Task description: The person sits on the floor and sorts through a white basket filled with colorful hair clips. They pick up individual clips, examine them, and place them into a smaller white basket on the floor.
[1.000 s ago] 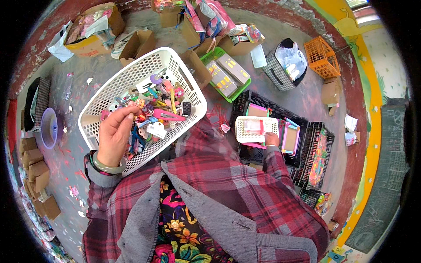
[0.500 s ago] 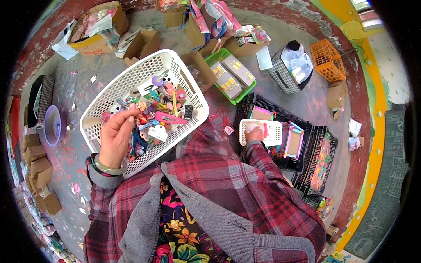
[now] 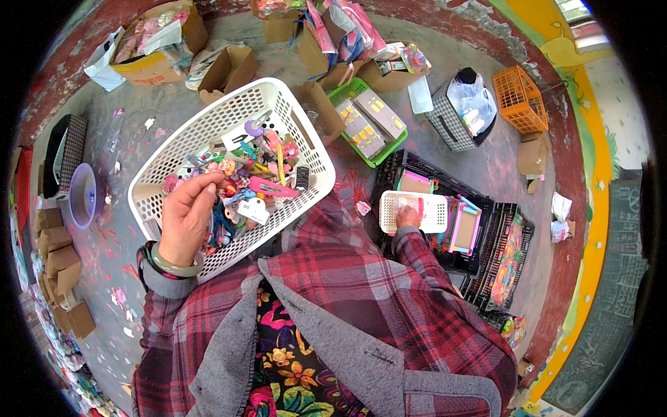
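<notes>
A large white basket (image 3: 316, 187) is sitting left of a black crate (image 3: 445, 181), a small white basket (image 3: 434, 212) is resting over the crate, the right hand (image 3: 408, 217), openness unclear, is lying inside at a packet (image 3: 401, 202), and the left hand (image 3: 184, 219), half-curled, is hovering above the large basket's hair clips (image 3: 271, 188), any hold unclear.

The grey floor (image 3: 121, 226) is stained reddish. On the right there are a dark red wall base (image 3: 564, 163), a yellow stripe (image 3: 597, 201) and a greenish chalkboard (image 3: 611, 299).

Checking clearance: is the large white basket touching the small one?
Apart: the head view shows floor between the large basket and the small basket.
</notes>
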`<state>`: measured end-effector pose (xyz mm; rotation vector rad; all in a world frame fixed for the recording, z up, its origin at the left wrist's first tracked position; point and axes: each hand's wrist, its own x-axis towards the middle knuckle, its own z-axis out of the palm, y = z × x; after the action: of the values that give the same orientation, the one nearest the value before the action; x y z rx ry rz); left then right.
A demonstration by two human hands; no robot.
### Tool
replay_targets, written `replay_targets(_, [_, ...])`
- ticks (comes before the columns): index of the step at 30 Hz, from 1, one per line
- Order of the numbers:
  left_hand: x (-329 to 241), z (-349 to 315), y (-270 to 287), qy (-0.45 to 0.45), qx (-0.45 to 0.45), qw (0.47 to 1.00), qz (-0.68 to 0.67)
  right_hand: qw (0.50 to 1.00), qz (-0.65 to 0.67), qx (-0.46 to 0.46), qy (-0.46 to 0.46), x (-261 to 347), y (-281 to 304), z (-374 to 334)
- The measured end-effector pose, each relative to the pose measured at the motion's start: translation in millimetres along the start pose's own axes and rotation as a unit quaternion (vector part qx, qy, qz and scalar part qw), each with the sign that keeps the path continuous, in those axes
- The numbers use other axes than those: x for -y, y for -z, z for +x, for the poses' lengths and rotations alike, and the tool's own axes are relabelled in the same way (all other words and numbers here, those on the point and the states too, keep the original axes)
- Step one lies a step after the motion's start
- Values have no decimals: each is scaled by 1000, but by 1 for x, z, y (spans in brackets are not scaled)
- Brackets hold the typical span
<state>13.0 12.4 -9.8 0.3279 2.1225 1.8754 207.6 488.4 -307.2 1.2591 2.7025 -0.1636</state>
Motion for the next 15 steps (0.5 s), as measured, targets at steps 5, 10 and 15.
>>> replay_targets(5, [0,-1,0,-6,0,1000,10,994,67,-59,56,-9,-2,3])
replay_targets(10, [-2,0,-1,-10,6,1000,-3,997,59,-30,38,-16,-2,6])
replay_targets(15, [-3,-1,-1,-7,3,1000,8,997,82,-7,-4,-3,18,-2])
